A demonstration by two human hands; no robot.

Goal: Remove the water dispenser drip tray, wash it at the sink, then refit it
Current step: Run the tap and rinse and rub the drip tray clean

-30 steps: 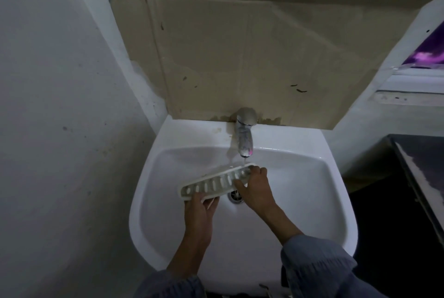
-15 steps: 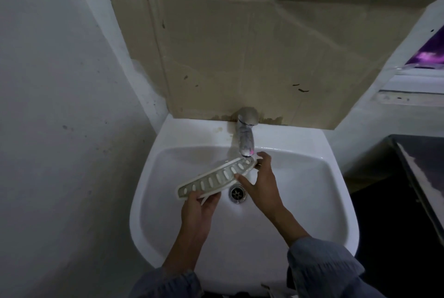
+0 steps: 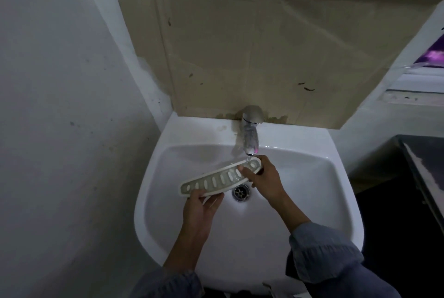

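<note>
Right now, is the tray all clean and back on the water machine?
Not yet. The slotted white plastic drip tray is already off. Both hands, left hand and right hand, hold it under the chrome tap over the white sink. Refitting remains.

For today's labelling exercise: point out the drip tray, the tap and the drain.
drip tray (image 3: 217, 180), head view, slotted top face.
tap (image 3: 250, 137), head view, middle of the spout.
drain (image 3: 241, 192), head view, metal grate.

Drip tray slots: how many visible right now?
8 oval slots show in a row along the white slotted plastic drip tray, from its left end above the left hand to the right hand under the chrome tap. Fingers may hide more.
</note>
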